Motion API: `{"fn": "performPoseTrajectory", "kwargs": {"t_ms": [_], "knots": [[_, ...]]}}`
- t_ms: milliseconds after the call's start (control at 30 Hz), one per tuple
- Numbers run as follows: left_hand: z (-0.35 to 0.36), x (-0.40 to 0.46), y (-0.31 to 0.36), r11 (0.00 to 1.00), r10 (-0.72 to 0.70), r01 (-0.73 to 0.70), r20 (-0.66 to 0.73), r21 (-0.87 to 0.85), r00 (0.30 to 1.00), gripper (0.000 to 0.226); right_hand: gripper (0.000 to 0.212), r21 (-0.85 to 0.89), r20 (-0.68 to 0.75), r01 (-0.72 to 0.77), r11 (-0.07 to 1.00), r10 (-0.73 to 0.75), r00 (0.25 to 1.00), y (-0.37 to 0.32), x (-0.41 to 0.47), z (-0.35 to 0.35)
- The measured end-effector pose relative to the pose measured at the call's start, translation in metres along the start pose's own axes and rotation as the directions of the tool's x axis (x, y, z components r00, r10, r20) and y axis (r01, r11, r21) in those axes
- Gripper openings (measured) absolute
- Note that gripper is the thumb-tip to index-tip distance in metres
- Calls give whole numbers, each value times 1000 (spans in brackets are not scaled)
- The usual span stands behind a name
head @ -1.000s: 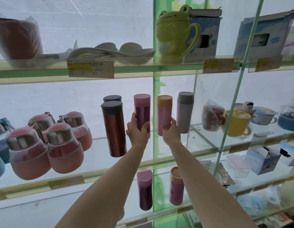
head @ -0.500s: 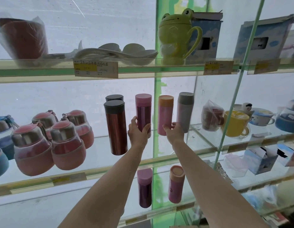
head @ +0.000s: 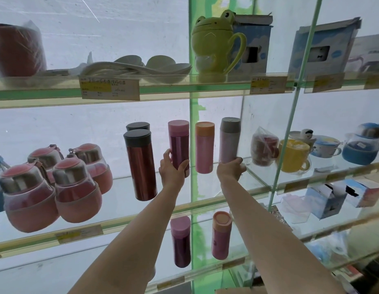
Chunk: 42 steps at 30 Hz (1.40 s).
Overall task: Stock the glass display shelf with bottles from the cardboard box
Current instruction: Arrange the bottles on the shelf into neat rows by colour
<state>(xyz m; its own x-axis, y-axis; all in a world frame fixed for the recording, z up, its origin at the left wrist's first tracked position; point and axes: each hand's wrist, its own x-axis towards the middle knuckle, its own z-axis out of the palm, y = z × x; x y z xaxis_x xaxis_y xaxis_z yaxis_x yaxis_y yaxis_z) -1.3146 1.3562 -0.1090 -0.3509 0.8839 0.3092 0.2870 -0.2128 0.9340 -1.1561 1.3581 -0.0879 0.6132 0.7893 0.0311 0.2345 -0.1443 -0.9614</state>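
Up on the middle glass shelf (head: 237, 196), the left hand (head: 171, 170) grips the purple bottle (head: 179, 145) near its base; right of the pink bottle (head: 204, 147), the right hand (head: 230, 169) curls round the grey-capped bottle (head: 229, 139).

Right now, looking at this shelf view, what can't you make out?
- Cardboard box: head view, cut off by the bottom edge; contents unseen.
- Price tags: print too small and blurred to read.
- Rear dark-capped bottle: body hidden behind the red bottle.
- Grey-capped bottle: base hidden by the right hand.
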Motion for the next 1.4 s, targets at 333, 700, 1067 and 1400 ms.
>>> {"fn": "performPoseTrajectory", "kwargs": {"t_ms": [333,700,1067,1400], "knots": [[3,1,-1,1000,8,-8,-13,2,1000,65,52,74,-14,28,997,-27,1000,2,1,-1],[1,2,0,997,4,-2,21,-76,1000,66,66,141,35,39,989,-45,998,1,-1,3],[3,1,1,998,2,-3,-7,-56,1000,65,77,112,84,37,993,-47,995,6,1,-2],[3,2,0,1000,-10,10,-2,-26,1000,62,79,102,70,36,994,-43,997,6,0,0]]}}
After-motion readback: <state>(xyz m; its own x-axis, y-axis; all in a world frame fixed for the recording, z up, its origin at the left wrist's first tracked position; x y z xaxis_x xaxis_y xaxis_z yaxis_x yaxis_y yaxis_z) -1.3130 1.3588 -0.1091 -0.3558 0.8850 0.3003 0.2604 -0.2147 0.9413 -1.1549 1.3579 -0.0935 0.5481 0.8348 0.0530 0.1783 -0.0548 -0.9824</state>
